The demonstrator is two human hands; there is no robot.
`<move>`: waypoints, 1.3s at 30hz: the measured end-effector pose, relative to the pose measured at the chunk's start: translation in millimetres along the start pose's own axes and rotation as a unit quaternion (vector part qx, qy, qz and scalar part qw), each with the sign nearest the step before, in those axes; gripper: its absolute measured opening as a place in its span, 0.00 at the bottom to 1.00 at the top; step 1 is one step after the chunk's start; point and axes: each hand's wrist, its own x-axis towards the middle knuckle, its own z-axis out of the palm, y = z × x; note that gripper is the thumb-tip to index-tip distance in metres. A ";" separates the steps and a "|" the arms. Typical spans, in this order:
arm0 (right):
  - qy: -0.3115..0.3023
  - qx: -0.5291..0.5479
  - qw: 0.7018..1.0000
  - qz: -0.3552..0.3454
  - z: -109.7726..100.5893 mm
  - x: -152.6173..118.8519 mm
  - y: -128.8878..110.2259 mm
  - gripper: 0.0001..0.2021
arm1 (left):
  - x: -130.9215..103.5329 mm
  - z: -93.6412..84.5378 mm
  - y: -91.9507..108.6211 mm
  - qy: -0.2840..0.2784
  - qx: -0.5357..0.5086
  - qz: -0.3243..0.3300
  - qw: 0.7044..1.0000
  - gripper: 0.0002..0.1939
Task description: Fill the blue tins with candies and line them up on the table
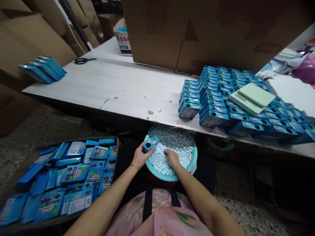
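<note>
My left hand (139, 156) holds a small blue box (150, 144) with a dark round hole in its top, over the left rim of a turquoise basin (194, 154). Small pale candies (183, 156) fill much of the basin. My right hand (172, 158) is in the basin, its bent fingers down at the candies near the middle. Its fingertips are partly hidden, and I cannot make out what they hold.
A carton (117, 164) of blue boxes stands at left. On the white table (137, 88) are rows of upright blue boxes (213, 118), a pale green scale (252, 97), scissors (83, 61) and a large cardboard box (209, 36).
</note>
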 end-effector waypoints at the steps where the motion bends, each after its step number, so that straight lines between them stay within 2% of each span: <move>1: 0.005 0.022 1.000 -0.010 1.1 2.1 -1.1 0.18 | 0.5 -2.9 2.2 0.006 0.000 0.002 1.000 0.26; 3: 0.021 0.064 0.997 -0.037 -1.5 2.1 6.6 0.17 | 2.1 -9.8 4.3 0.019 0.004 0.006 1.000 0.25; 7: 0.051 0.172 0.981 -0.076 -19.2 -9.4 39.0 0.15 | 4.8 -19.5 0.3 0.043 0.019 0.015 0.999 0.25; 10: 0.065 0.195 0.975 -0.089 -43.5 -23.9 54.3 0.14 | 4.4 -14.8 -4.8 0.042 0.032 0.026 0.998 0.24; 12: 0.075 0.206 0.970 -0.107 -64.4 -34.9 55.9 0.14 | 3.2 -6.3 -7.0 0.024 0.042 0.044 0.998 0.24; 15: 0.083 0.173 0.972 -0.137 -97.6 -50.8 47.7 0.14 | 1.4 9.0 -7.6 -0.016 0.063 0.091 0.994 0.24; 19: 0.067 -0.001 0.989 -0.134 -132.0 -66.3 25.0 0.15 | -0.5 23.9 -4.2 -0.060 0.087 0.135 0.985 0.26; 22: 0.047 -0.129 0.984 -0.113 -145.9 -73.6 2.1 0.14 | -1.1 28.8 -1.1 -0.075 0.095 0.151 0.981 0.28; 26: 0.041 -0.204 0.971 -0.115 -157.4 -82.0 -25.7 0.13 | -1.0 31.7 1.4 -0.081 0.096 0.157 0.980 0.28; 29: 0.048 -0.218 0.967 -0.123 -164.5 -87.5 -23.8 0.12 | -1.3 29.8 -0.7 -0.065 0.084 0.151 0.983 0.26; 31: 0.066 -0.214 0.968 -0.114 -162.2 -87.4 -5.7 0.13 | -1.8 24.4 -4.3 -0.041 0.068 0.128 0.989 0.24; 33: 0.068 -0.204 0.973 -0.081 -148.0 -81.4 20.2 0.14 | -2.5 16.5 -8.3 -0.015 0.049 0.091 0.994 0.23; 36: 0.036 -0.168 0.985 -0.010 -102.7 -61.0 49.9 0.15 | -2.5 5.6 -11.7 0.009 0.026 0.042 0.999 0.23; 39: 0.022 -0.130 0.991 0.006 -47.7 -34.4 47.2 0.17 | -1.1 2.0 -10.8 0.024 0.000 0.024 0.999 0.24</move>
